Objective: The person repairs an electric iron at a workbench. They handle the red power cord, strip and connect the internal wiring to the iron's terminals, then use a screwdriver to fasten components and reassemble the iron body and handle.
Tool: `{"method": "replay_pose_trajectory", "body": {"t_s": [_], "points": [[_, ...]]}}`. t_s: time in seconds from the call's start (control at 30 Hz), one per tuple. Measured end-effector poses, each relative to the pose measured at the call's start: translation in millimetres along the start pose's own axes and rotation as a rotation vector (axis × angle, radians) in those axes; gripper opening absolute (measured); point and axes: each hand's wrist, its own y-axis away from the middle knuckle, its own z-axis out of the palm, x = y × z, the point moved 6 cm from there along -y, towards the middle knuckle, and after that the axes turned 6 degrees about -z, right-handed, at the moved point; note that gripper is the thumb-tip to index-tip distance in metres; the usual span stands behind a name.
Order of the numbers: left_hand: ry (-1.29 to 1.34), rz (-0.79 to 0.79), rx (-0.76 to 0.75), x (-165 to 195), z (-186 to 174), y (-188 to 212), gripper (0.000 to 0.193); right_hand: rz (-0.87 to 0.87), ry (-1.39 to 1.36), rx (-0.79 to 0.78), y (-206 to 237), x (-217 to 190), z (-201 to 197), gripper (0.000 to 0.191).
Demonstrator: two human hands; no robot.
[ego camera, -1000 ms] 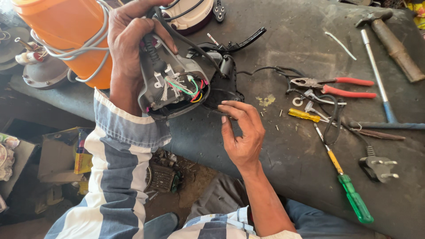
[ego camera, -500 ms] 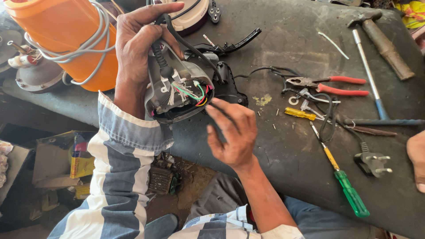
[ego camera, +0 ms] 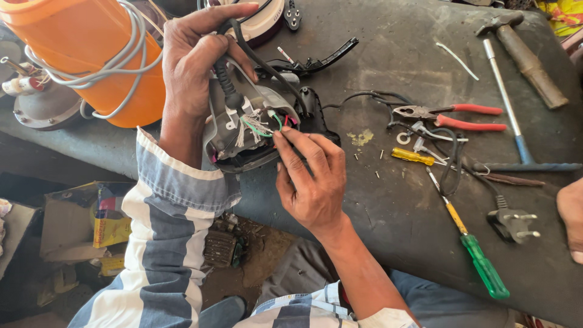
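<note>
My left hand [ego camera: 197, 61] grips an opened clothes iron [ego camera: 243, 130] by its rear end, tilted up at the near edge of the dark workbench [ego camera: 388, 200]. Its back cover is off, showing green, white and red wires [ego camera: 261, 124] and the black cord [ego camera: 243, 45] entering. My right hand [ego camera: 310, 179] reaches in from below, fingertips pinching at the wires by the iron's terminals. The iron's black handle part [ego camera: 316, 61] lies just behind.
An orange cylindrical vessel [ego camera: 91, 54] wrapped in grey cable stands at left. Red-handled pliers [ego camera: 455, 115], a yellow tester [ego camera: 413, 157], a green-handled screwdriver [ego camera: 473, 255], a black plug [ego camera: 513, 222], a hammer [ego camera: 522, 48] and small screws lie to the right. Another person's hand [ego camera: 571, 215] shows at the right edge.
My right hand rose from the bench surface to the iron's open back and now touches the wires. Another person's hand has come into view at the right edge.
</note>
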Motion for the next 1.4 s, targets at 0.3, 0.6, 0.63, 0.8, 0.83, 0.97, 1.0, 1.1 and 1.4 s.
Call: {"method": "replay_pose_trajectory", "body": {"t_s": [0.3,0.6,0.63,0.8,0.83,0.97,1.0,1.1,1.4], "points": [[0.019,-0.016,-0.021,-3,3,3,0.046,0.067,-0.103,0.011,-11,-5,-5,0.042],[-0.001,-0.004,-0.037,-4,7,4,0.048,0.020,-0.058,-0.036,-17,-12,-5,0.035],[-0.009,-0.004,-0.038,-5,8,4,0.047,0.007,-0.073,-0.028,-17,-13,-4,0.034],[-0.006,0.006,-0.030,-5,5,4,0.047,-0.006,-0.062,-0.055,-18,-15,-2,0.036],[-0.005,0.002,-0.026,-6,4,4,0.047,-0.010,-0.041,-0.074,-19,-17,-3,0.037],[-0.008,0.007,-0.044,-7,4,3,0.046,-0.010,-0.041,-0.086,-23,-18,-7,0.030],[-0.013,0.011,-0.048,-7,4,4,0.046,-0.009,-0.055,-0.078,-25,-17,-9,0.027],[-0.026,0.020,-0.051,-7,5,4,0.047,-0.014,-0.063,-0.061,-32,-15,-11,0.022],[0.014,0.044,-0.069,-12,3,0,0.046,-0.004,-0.036,-0.074,-47,-13,-5,0.023]]}}
